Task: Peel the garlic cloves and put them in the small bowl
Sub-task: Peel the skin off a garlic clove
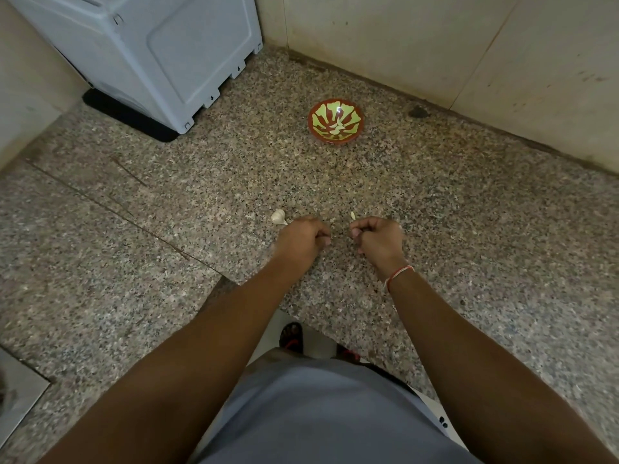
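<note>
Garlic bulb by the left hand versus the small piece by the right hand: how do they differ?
The garlic bulb is rounded, whitish and clearly the larger, with a stem pointing toward the left hand. The small piece is a slim, pale yellowish sliver, whether clove or peel I cannot tell, just beyond the right hand. The bulb looks whole and unpeeled; the piece is already separated. Both lie on the speckled counter, outside the small bowl.

A speckled granite bench (435,202) runs beneath and beyond the hands, with a seam line crossing it to their left. A pale grey appliance (160,51) stands on a black mat (127,117) far ahead and left of the hands. Beige wall tiles (435,45) close off the corner ahead and to the right. Sandalled feet (291,334) show on the floor below the bench edge, nearer than the hands.
</note>
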